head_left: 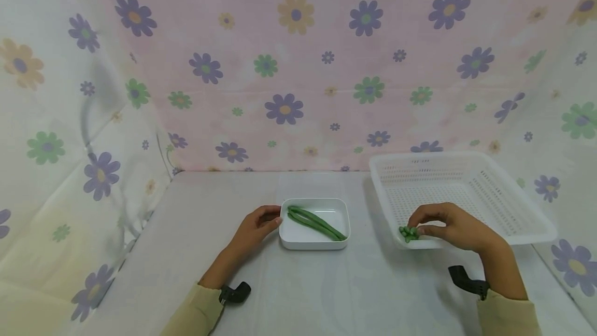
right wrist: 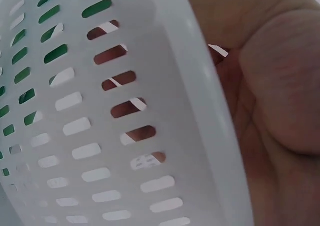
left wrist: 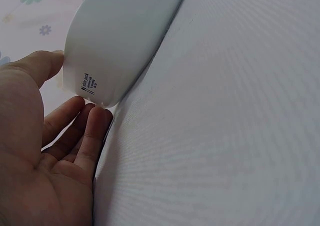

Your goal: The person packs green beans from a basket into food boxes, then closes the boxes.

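Two or so long green beans [head_left: 317,223] lie slantwise in a small white rectangular dish [head_left: 314,245] on the table. My left hand [head_left: 255,227] holds the dish's left side, thumb near its rim and fingertips lower on its wall, as the left wrist view shows. My right hand [head_left: 450,224] reaches over the near left part of a white perforated basket [head_left: 382,185] and pinches a small bunch of green beans [head_left: 409,233]. In the right wrist view, green shows through the slots of the basket wall [right wrist: 190,136], which hides most of the fingers.
The basket stands right of the dish, with table surface between them. Flower-patterned cloth [head_left: 284,134] rises behind and on both sides. A black wrist strap [head_left: 235,293] with a dark mount sits on each forearm. The table [head_left: 308,294] is covered in white.
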The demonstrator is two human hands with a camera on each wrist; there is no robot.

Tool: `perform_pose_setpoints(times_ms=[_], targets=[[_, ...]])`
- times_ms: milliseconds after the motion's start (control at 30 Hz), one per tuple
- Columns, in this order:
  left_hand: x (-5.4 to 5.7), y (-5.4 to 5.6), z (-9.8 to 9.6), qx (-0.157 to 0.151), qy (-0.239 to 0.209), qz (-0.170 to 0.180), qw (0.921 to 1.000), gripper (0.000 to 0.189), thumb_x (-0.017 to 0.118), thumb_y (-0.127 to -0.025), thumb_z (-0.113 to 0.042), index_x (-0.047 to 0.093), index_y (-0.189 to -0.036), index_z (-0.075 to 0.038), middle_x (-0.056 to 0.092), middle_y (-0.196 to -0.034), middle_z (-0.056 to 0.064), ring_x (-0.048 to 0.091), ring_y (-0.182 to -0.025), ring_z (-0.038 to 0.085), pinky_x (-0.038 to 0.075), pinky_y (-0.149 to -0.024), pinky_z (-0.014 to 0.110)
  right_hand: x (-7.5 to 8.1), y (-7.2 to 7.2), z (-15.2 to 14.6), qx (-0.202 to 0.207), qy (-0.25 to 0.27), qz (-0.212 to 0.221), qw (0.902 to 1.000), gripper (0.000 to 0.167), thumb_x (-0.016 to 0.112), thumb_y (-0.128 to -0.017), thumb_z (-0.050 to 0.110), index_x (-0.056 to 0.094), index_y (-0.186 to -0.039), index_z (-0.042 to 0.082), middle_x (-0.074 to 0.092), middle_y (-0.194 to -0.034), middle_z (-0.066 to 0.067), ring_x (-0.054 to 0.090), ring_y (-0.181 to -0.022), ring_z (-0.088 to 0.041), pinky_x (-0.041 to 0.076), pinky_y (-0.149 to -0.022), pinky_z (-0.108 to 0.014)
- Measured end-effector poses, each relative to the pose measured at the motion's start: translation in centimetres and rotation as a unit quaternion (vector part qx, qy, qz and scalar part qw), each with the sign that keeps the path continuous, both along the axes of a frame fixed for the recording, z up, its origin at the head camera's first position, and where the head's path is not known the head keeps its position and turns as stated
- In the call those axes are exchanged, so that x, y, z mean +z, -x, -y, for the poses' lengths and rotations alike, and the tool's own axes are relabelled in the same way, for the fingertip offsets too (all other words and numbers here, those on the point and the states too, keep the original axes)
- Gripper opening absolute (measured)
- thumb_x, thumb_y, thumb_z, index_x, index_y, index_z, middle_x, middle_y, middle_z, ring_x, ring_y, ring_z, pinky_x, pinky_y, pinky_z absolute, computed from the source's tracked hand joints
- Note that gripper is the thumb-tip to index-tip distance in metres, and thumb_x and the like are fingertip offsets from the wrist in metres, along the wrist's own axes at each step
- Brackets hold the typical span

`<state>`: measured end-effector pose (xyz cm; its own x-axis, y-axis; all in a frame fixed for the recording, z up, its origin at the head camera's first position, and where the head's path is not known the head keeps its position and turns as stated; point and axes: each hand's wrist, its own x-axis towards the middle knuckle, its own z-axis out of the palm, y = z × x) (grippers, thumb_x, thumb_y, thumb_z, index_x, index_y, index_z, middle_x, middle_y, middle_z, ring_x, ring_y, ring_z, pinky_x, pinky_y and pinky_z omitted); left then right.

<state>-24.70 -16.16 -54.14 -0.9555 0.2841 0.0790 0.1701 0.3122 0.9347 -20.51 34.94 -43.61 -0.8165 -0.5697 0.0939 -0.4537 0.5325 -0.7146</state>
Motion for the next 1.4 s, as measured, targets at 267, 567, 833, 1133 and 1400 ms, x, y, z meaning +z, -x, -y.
perform_pose_setpoints(times_ms=[267,567,833,1133,1400], targets=[[0.1,-0.1,-0.1,0.003,-0.008,0.003,1.0000,0.046,0.072,-0.104,-0.029,0.061,-0.145,-0.009,0.065,-0.143,0.009,0.062,-0.133,0.026,0.047,-0.115,0.046,0.5,-0.1,0.3,-0.001,0.055,-0.040,0.9977,0.020,0.067,-0.104,0.002,0.076,-0.115,0.016,0.076,-0.110,-0.004,0.070,-0.106,-0.012,0.053,-0.094,-0.021],[0.3,0.1,0.0,-0.008,0.009,-0.004,0.9999,0.047,0.070,-0.105,-0.038,0.061,-0.144,-0.013,0.065,-0.143,0.005,0.062,-0.132,0.022,0.048,-0.114,0.042,2.2,-0.8,1.5,-0.035,0.135,-0.116,0.9833,0.030,0.065,-0.097,-0.017,0.074,-0.113,0.006,0.075,-0.109,-0.007,0.069,-0.108,-0.009,0.050,-0.098,-0.015],[0.3,0.1,0.1,-0.012,0.012,-0.003,0.9999,0.047,0.070,-0.105,-0.037,0.061,-0.144,-0.013,0.065,-0.143,0.005,0.062,-0.132,0.022,0.049,-0.113,0.038,3.7,-1.1,3.2,-0.003,0.276,-0.188,0.9425,0.033,0.062,-0.085,-0.034,0.069,-0.110,-0.013,0.073,-0.105,-0.015,0.069,-0.105,-0.017,0.052,-0.101,-0.022],[0.1,0.0,0.2,-0.005,0.002,0.005,1.0000,0.048,0.071,-0.104,-0.038,0.062,-0.143,-0.013,0.066,-0.141,0.005,0.063,-0.131,0.021,0.049,-0.112,0.038,5.2,-1.5,6.0,0.035,0.353,-0.190,0.9154,0.027,0.065,-0.084,-0.033,0.066,-0.108,-0.019,0.072,-0.104,-0.015,0.068,-0.101,-0.021,0.054,-0.100,-0.026],[0.0,0.1,0.1,-0.004,-0.004,0.009,0.9999,0.047,0.072,-0.104,-0.037,0.062,-0.144,-0.013,0.066,-0.142,0.005,0.062,-0.131,0.022,0.049,-0.112,0.037,5.6,-1.4,8.3,0.074,0.390,-0.206,0.8946,0.017,0.068,-0.092,-0.022,0.064,-0.108,-0.021,0.073,-0.107,-0.014,0.068,-0.099,-0.020,0.055,-0.090,-0.027]])
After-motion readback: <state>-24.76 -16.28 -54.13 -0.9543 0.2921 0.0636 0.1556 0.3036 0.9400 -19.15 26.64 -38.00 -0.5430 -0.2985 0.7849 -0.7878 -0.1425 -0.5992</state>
